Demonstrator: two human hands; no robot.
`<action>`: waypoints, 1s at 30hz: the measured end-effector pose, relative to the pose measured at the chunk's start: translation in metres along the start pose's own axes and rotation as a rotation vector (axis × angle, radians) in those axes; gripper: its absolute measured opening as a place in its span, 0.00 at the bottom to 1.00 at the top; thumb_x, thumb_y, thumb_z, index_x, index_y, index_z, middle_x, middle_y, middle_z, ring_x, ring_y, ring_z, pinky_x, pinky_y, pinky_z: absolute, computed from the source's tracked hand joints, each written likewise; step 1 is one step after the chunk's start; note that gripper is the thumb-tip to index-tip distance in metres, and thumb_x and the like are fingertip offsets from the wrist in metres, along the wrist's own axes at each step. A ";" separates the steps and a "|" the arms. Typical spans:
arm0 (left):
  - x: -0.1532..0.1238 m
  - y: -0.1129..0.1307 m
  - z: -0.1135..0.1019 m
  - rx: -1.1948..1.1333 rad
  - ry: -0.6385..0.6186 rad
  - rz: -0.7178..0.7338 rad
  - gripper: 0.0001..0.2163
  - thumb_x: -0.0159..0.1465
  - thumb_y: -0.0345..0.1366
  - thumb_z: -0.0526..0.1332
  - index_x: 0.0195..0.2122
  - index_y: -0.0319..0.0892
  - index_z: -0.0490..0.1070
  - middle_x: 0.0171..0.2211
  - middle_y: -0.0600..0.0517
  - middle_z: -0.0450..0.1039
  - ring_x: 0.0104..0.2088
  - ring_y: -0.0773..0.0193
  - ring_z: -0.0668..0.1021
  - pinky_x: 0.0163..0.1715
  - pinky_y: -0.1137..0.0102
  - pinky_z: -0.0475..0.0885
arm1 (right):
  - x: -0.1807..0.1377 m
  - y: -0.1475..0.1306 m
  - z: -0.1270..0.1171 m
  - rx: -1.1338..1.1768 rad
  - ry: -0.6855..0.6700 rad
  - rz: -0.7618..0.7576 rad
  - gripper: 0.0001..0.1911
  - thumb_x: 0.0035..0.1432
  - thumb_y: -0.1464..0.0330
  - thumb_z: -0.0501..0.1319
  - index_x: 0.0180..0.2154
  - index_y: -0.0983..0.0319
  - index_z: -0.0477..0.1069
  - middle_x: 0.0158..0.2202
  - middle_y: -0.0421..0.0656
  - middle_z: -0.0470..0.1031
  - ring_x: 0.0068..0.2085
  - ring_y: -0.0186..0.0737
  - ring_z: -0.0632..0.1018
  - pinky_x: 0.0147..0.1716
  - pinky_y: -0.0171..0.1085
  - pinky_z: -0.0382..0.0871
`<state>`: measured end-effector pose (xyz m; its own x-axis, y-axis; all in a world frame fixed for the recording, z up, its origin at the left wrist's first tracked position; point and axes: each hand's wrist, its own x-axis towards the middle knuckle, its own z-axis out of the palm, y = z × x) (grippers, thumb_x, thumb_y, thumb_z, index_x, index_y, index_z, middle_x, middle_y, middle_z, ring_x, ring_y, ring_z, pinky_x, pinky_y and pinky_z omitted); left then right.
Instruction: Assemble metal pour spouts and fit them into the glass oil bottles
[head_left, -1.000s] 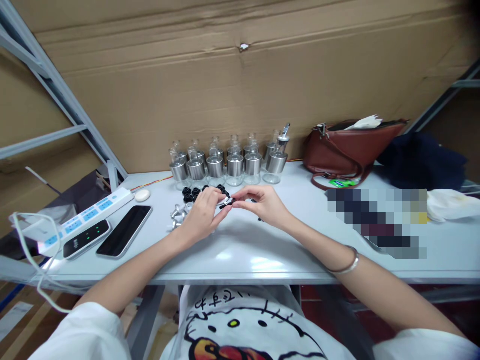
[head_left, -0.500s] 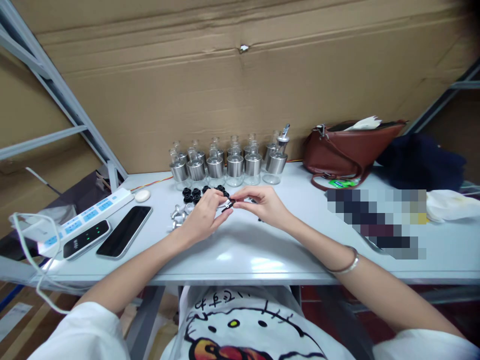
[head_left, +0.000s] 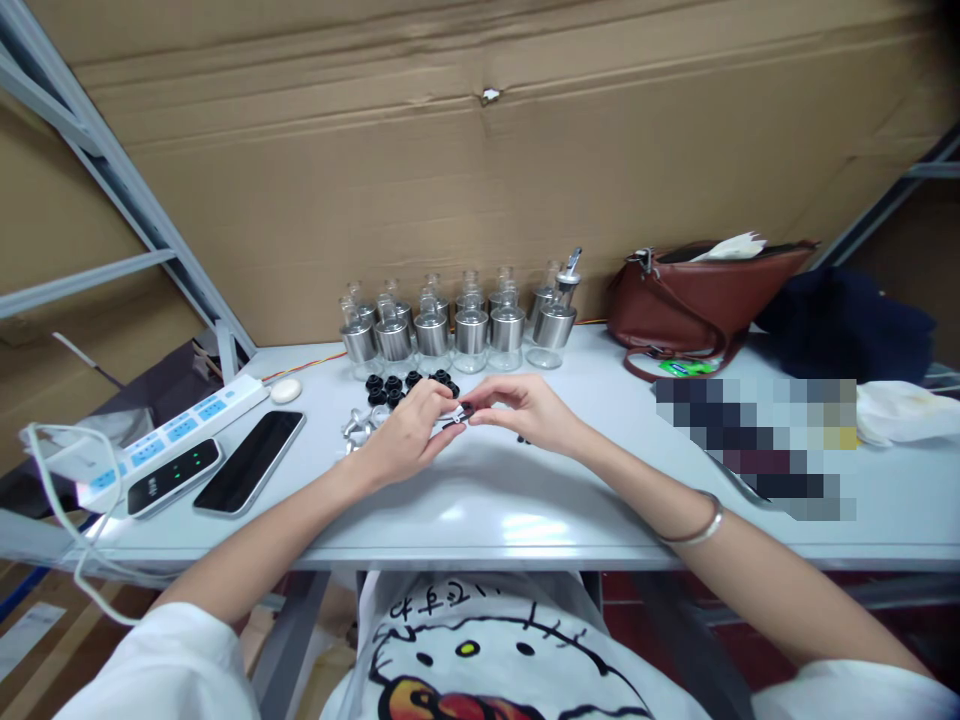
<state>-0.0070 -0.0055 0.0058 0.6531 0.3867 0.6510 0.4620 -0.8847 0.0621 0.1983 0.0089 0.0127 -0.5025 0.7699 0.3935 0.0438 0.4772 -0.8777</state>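
My left hand (head_left: 409, 430) pinches a small silver-and-black pourer spout (head_left: 455, 414) over the middle of the table. My right hand (head_left: 531, 412) meets it from the other side, thumb and fingertips closed on its dark end. Fingers hide most of the piece. Behind the left hand lie several black rubber stoppers (head_left: 394, 390) in a cluster. Loose silver spouts (head_left: 356, 425) lie to the left of that hand, partly covered by it. Beyond stand several glass bottles with steel sleeves (head_left: 470, 332); the one at the right end (head_left: 555, 325) carries a metal pourer in its neck.
To the left are a black phone (head_left: 251, 462), a white device with green lights (head_left: 174, 477), a power strip (head_left: 182, 428) and a round white puck (head_left: 286, 390). A brown handbag (head_left: 697, 300) rests at the back right, beside dark cloth (head_left: 847, 325). Cardboard (head_left: 480, 190) walls the back.
Both hands stay nearly in place. The held piece has turned slightly between the fingers, and more of its silver part shows now.
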 end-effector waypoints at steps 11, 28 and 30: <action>-0.002 0.002 0.000 -0.113 -0.092 -0.028 0.06 0.67 0.36 0.50 0.44 0.42 0.56 0.41 0.47 0.62 0.40 0.63 0.71 0.39 0.67 0.71 | 0.000 -0.005 -0.002 0.046 -0.056 0.080 0.08 0.44 0.67 0.69 0.27 0.63 0.73 0.28 0.40 0.74 0.30 0.34 0.72 0.34 0.37 0.66; -0.004 -0.008 -0.002 -0.003 -0.031 -0.284 0.20 0.66 0.51 0.48 0.48 0.39 0.61 0.37 0.47 0.71 0.35 0.59 0.72 0.38 0.64 0.67 | 0.000 -0.006 -0.002 0.162 -0.018 0.068 0.12 0.42 0.67 0.70 0.30 0.63 0.71 0.28 0.39 0.73 0.30 0.33 0.73 0.33 0.37 0.69; -0.004 -0.009 -0.002 0.036 -0.006 -0.274 0.20 0.67 0.51 0.46 0.46 0.38 0.62 0.36 0.47 0.72 0.34 0.60 0.71 0.38 0.65 0.66 | 0.000 -0.006 0.000 0.146 -0.013 0.045 0.13 0.41 0.68 0.70 0.31 0.63 0.71 0.29 0.39 0.73 0.32 0.34 0.74 0.36 0.39 0.69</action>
<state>-0.0148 0.0005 0.0043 0.5046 0.6117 0.6093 0.6425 -0.7375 0.2083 0.1980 0.0058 0.0183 -0.5137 0.7834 0.3498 -0.0584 0.3748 -0.9253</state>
